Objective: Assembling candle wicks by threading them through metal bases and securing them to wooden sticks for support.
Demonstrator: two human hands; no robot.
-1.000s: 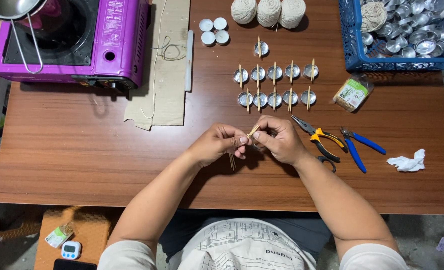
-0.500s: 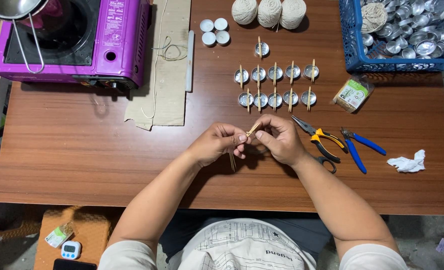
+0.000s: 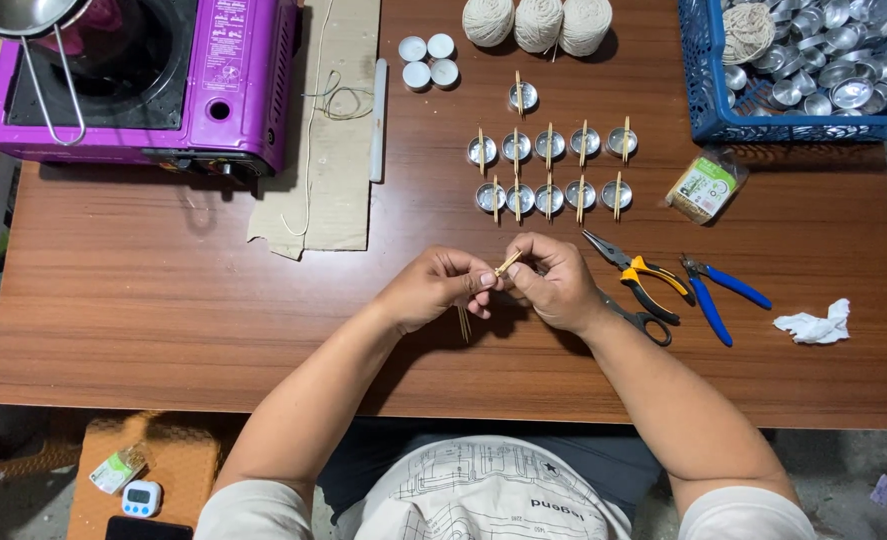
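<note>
Both hands meet mid-table, well back from the near edge, with bare wood open to the left. The left hand [image 3: 433,288] and right hand [image 3: 561,285] are each pinched shut on one small wooden stick [image 3: 507,264], held just above the table [image 3: 143,290]. More sticks [image 3: 463,322] lie under the left hand. Beyond stand eleven metal cups [image 3: 548,170] with sticks laid across, three white candles [image 3: 427,60] and three balls of string [image 3: 537,24]. Right of the hands: two pliers [image 3: 678,285], scissors [image 3: 645,322], crumpled tissue [image 3: 813,324].
</note>
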